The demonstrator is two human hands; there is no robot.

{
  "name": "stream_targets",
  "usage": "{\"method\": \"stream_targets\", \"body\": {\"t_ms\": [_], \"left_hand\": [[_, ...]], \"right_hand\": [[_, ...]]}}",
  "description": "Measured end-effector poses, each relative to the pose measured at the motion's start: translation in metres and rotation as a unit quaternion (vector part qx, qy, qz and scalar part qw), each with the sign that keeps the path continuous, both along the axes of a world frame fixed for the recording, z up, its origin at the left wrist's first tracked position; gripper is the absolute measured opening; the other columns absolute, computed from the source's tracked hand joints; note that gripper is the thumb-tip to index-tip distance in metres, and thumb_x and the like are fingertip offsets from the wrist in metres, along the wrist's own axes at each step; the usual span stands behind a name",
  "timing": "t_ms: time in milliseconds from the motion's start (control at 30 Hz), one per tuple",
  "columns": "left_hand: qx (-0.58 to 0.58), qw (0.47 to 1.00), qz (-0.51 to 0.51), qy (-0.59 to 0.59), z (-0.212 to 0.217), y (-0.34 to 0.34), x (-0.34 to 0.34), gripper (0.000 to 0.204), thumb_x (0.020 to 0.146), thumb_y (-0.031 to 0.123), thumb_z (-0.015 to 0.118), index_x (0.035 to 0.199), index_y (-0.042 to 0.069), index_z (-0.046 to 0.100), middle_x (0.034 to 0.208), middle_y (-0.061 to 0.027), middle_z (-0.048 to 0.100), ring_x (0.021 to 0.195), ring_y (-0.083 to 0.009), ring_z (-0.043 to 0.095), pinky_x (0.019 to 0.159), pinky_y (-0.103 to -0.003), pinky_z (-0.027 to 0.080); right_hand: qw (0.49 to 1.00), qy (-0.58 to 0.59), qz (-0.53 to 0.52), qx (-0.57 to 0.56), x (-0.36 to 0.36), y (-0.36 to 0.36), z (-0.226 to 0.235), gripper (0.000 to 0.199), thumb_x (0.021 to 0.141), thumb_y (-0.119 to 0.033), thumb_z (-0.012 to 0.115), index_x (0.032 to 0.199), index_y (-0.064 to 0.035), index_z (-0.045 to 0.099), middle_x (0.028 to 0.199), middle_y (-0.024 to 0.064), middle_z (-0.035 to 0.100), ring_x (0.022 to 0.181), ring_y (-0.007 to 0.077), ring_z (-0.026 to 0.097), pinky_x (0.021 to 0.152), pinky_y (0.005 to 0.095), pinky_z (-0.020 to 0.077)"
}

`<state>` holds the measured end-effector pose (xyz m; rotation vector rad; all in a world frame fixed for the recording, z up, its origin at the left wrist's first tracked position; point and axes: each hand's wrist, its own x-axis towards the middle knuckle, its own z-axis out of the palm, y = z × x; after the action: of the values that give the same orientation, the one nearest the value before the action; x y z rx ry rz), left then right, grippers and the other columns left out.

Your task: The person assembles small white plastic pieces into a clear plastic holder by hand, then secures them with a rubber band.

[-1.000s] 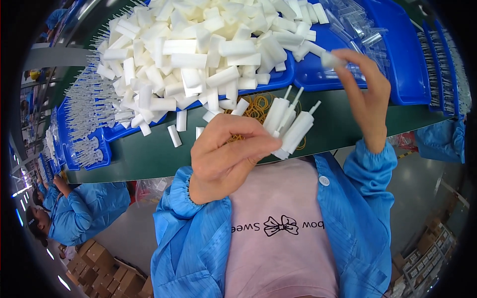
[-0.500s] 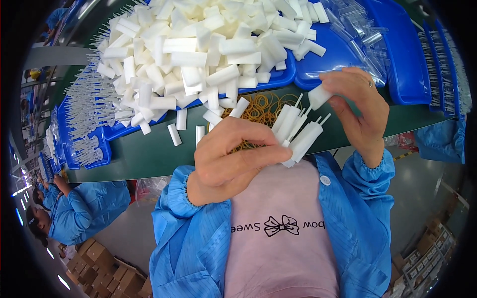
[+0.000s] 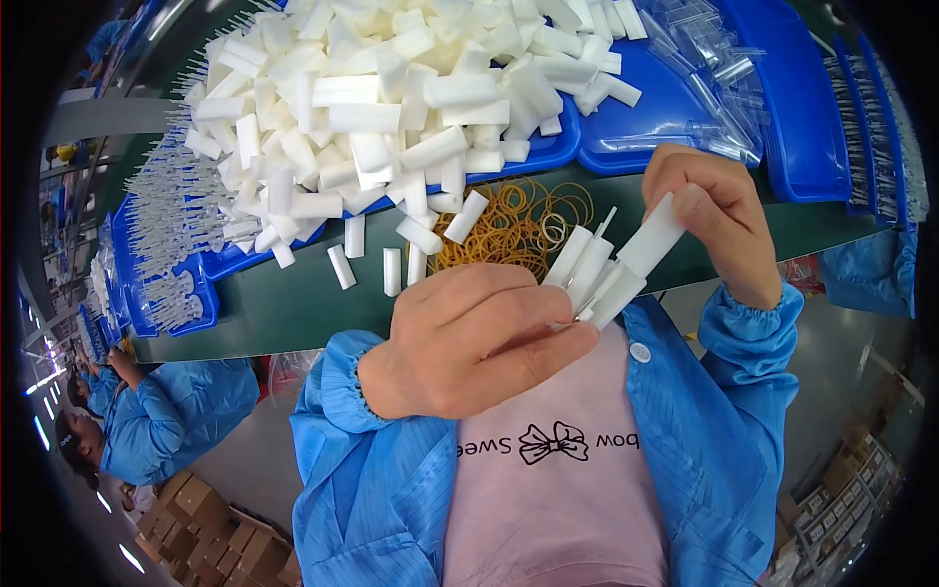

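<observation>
Since a second ago the right hand [image 3: 719, 220] has come back from the far trays and now presses one more white plastic tube [image 3: 653, 235] against the bundle of white capped tubes with thin tips [image 3: 587, 274], which the left hand [image 3: 469, 338] grips at its lower end, above the near edge of the table.

Largest on the green table [image 3: 293, 308] is the blue plastic tray heaped with short white foam-like sticks [image 3: 381, 108], running along the far edge; a few sticks have spilled toward the near edge. At the far right corner a second blue tray holds clear plastic sleeves [image 3: 704, 73]. Between the trays and the hands lies a loose pile of thin tan rubber bands [image 3: 514, 225].

Both hands are closed: the left wrapped round the bundle, the right pinching the single tube between thumb and fingertips.

The tubes look light, stiff and smooth, so they would likely slide against one another if the grip eased. Their thin tips seem the fragile part; the safer hold is probably around the thick bodies, low down, squeezing evenly.

A person in a blue coat [image 3: 156, 411] sits beyond the table's left end.
</observation>
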<state>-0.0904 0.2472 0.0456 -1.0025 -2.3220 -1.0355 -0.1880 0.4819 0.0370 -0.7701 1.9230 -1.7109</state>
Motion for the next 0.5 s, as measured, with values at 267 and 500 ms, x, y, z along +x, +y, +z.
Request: {"method": "stream_targets", "body": {"t_ms": [267,500], "left_hand": [[0.005,1.000,0.019,-0.008,0.003,0.006,0.002,0.036,0.047,0.004,0.072,0.082,0.009,0.073,0.084,-0.0042,0.060,0.073,-0.0189,0.058,0.055,-0.025,0.047],[0.071,0.997,0.002,-0.027,-0.004,0.005,0.001,0.030,0.048,0.002,0.070,0.078,0.007,0.073,0.081,-0.0070,0.060,0.068,-0.0210,0.058,0.054,-0.027,0.046]], "right_hand": [[0.999,-0.008,-0.030,-0.036,-0.002,-0.006,0.000,0.029,0.090,-0.020,0.056,0.073,0.0027,0.054,0.072,0.0027,0.047,0.067,0.0098,0.041,0.059,0.0252,0.0322],[0.971,0.239,-0.018,0.006,-0.006,-0.002,0.011,0.032,0.087,-0.030,0.056,0.073,-0.0026,0.062,0.069,0.0072,0.052,0.070,0.0181,0.046,0.078,0.0415,0.0400]]}}
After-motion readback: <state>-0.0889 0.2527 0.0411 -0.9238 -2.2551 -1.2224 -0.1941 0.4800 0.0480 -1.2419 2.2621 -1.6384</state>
